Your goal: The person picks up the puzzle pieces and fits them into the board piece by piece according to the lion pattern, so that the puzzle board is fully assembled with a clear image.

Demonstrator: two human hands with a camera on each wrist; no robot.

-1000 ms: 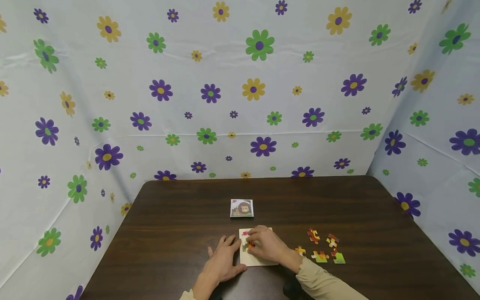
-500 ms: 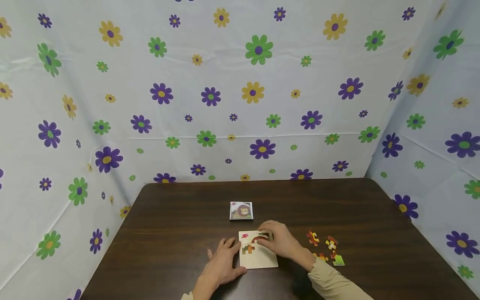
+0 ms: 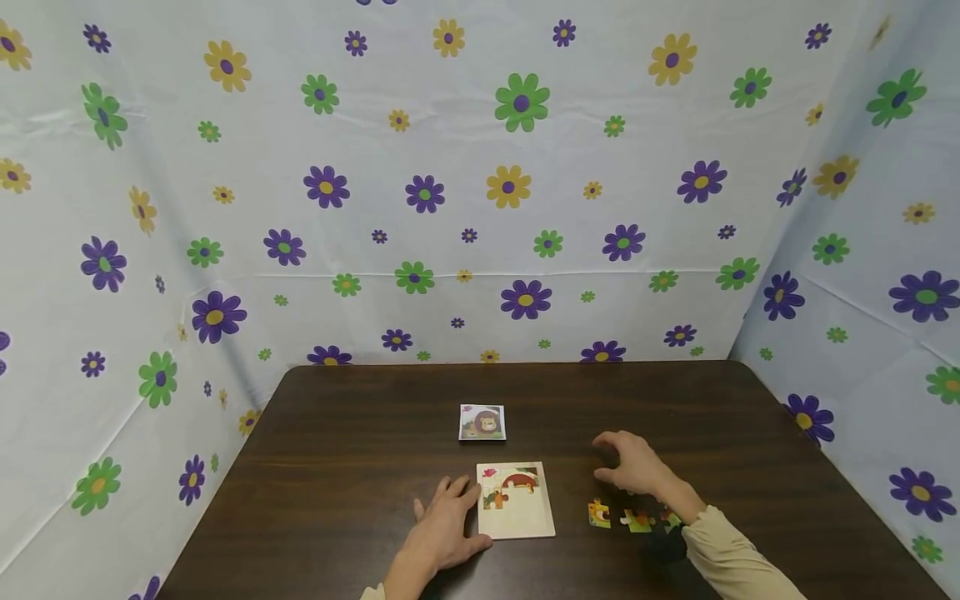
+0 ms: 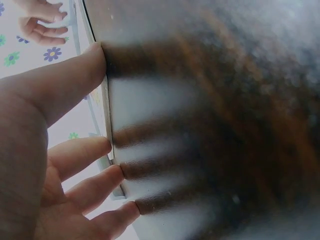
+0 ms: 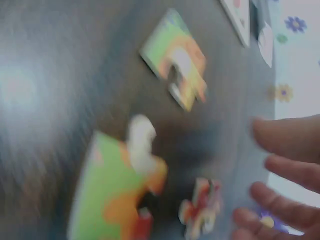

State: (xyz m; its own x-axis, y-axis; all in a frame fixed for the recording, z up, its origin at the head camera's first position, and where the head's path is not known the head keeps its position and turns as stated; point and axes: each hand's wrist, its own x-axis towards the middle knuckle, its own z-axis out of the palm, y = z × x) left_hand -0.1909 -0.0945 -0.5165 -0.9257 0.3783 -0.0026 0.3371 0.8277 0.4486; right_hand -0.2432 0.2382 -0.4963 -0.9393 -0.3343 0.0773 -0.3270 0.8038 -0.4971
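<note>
A pale wooden puzzle board (image 3: 517, 518) lies on the table with several joined pieces (image 3: 519, 481) along its upper part and left side. My left hand (image 3: 442, 528) rests at the board's left edge, fingers spread, thumb by its lower corner; the left wrist view shows the fingertips (image 4: 102, 145) on the tabletop side by side. To the right, my right hand (image 3: 639, 468) hovers over the loose pieces with loosely bent fingers and nothing between them. Beneath it lie a green and orange puzzle piece (image 5: 112, 195), a red one (image 5: 202, 207) and a further piece (image 3: 599, 513).
A small lion picture card (image 3: 482, 423) lies behind the board. The dark wooden table (image 3: 337, 467) has a white flowered cloth (image 3: 450, 233) hanging behind it and at both sides.
My right hand has set a piece at the board's upper right, let go and moved right over the loose pieces. The left hand stays at the board's edge.
</note>
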